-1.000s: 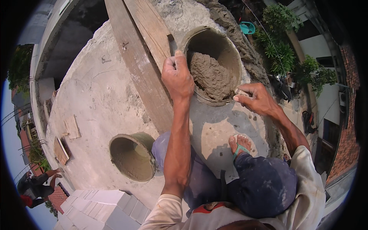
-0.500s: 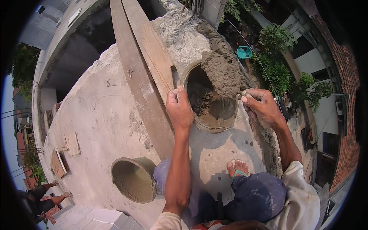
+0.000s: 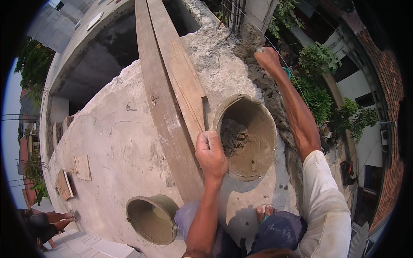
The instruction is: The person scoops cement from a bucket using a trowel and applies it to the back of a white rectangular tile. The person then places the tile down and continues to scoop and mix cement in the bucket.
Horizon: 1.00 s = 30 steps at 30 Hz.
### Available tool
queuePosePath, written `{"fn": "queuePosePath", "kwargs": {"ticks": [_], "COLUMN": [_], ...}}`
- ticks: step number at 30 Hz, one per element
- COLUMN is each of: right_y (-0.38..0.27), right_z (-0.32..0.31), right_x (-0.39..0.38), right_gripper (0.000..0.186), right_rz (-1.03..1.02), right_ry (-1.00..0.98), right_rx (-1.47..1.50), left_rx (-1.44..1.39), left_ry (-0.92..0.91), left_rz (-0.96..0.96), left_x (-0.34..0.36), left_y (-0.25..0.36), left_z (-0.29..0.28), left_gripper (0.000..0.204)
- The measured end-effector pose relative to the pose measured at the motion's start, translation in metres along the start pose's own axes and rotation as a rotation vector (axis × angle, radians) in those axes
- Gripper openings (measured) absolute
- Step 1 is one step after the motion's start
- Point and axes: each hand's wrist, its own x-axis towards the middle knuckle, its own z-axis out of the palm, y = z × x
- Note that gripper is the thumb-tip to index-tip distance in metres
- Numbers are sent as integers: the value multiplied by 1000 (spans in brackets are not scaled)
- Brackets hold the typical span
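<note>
My left hand (image 3: 211,155) is closed on the near left rim of a bucket (image 3: 270,139), thumb on top. The bucket tilts, its mouth facing up toward me, with a lump of wet mortar (image 3: 233,136) inside and smears on its wall. My right arm stretches far forward, and my right hand (image 3: 269,61) is closed in a fist above the mortar strip (image 3: 263,81) along the right edge of the slab. What the fist holds is hidden. A second bucket (image 3: 151,219), coated inside with mortar, lies tipped on its side by my left knee.
Two long wooden planks (image 3: 161,101) lie left of the bucket, over a dark opening (image 3: 103,56). The slab's right side drops to plants (image 3: 320,60) below. A thin string (image 3: 297,79) runs along that edge. Another person's legs (image 3: 58,219) show at lower left, near pale blocks (image 3: 103,247).
My right hand has gone from the bucket's right side forward to the mortar strip. The big clump of mortar over the bucket's mouth is gone from there. My left hand stays on the rim.
</note>
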Motion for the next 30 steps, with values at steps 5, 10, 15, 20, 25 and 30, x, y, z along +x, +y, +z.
{"fn": "queuePosePath", "kwargs": {"ticks": [5,10,15,20,25,30], "right_y": [1,33,81,30,59,43], "right_z": [27,64,6,-40,-67,-68], "right_x": [38,24,-15,-185,-345,-388], "right_gripper": [31,23,32,37,37,30], "right_rz": [8,-183,-144,-82,-406,-247], "right_ry": [-122,95,-150,35,108,-80], "right_rx": [-264,-261,-463,142,25,-256], "left_rx": [-4,4,-40,8,37,21], "left_ry": [-30,-31,-81,-61,-148,-355], "left_rz": [-37,-5,-11,51,98,102], "left_x": [-1,0,-3,-1,-4,0], "left_y": [6,7,2,3,3,2], "left_z": [6,4,17,1,-1,-11], "left_gripper": [26,26,26,28,31,31]}}
